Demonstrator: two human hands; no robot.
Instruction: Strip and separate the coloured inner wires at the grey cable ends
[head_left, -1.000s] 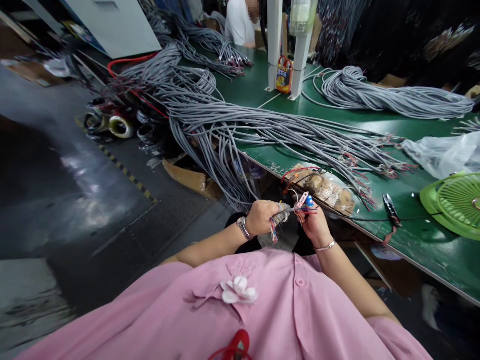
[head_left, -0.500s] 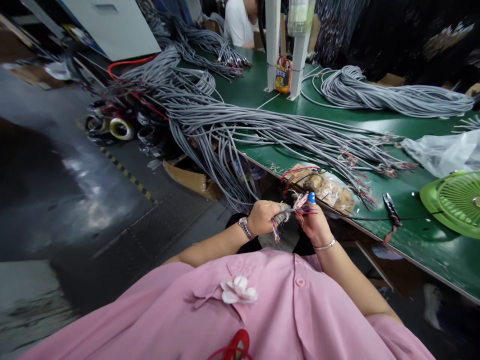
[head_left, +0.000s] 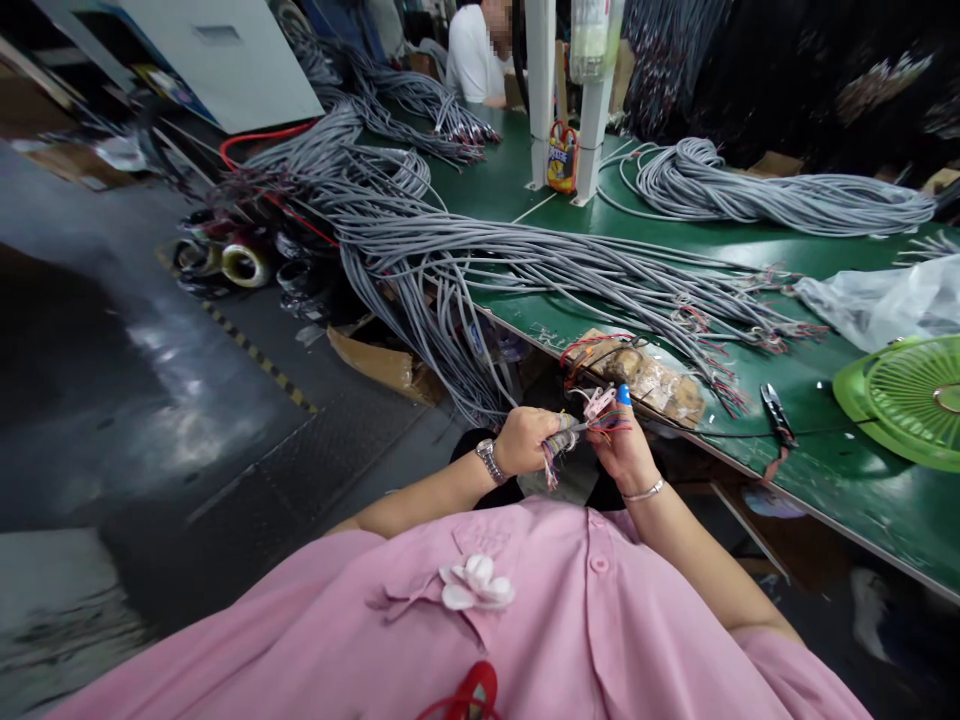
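Observation:
My left hand (head_left: 523,440) is closed around the ends of several grey cables (head_left: 566,438), and thin coloured wires (head_left: 551,470) hang below its fingers. My right hand (head_left: 628,450) pinches the fanned-out coloured wires (head_left: 616,424) at the cable tip. A blue cover (head_left: 623,395) sits on its thumb. Between the hands a pale pink piece (head_left: 598,404) stands up; whether it is wire or a small part I cannot tell. Just beyond, at the table edge, lies a tape-wrapped block (head_left: 649,375) with wires on it.
Grey cables (head_left: 525,245) spread over the green table (head_left: 862,500), some drooping off its left edge. Cutting pliers (head_left: 777,414) and a green fan (head_left: 911,400) are on the right. A cable coil (head_left: 787,190) lies behind white posts (head_left: 592,130). A person (head_left: 476,50) sits across.
The hands stay at nearly the same place. The pink piece between them shows more openly, and the right fingers have shifted slightly on the wires. The view has moved a little.

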